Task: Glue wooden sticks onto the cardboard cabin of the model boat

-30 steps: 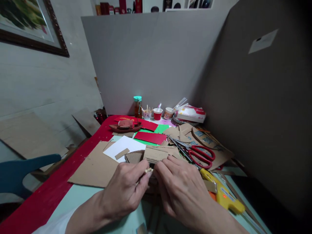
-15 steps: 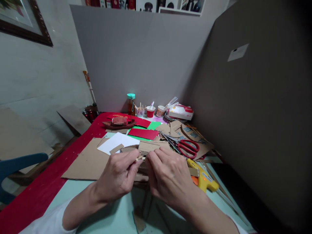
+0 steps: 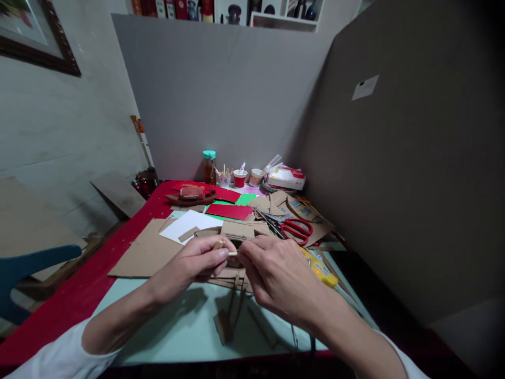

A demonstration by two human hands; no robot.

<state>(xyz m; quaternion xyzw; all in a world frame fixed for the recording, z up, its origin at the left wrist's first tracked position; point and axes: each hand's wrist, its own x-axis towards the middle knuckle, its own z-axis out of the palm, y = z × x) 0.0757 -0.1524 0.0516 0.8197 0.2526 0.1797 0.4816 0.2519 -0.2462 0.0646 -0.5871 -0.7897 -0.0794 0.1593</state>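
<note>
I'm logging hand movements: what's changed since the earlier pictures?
The left hand has turned, its thumb now nearly level, and more of the pale stick shows towards the right hand. The view has shifted slightly. The model boat and red cup stayed put.

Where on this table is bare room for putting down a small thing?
Bare: the pale green tabletop between the left forearm and the small brown flat piece, and the red cloth strip left of the large brown cardboard sheet. Crowded: beyond the right hand, with red-handled scissors, yellow glue gun and brown cardboard scraps.
</note>
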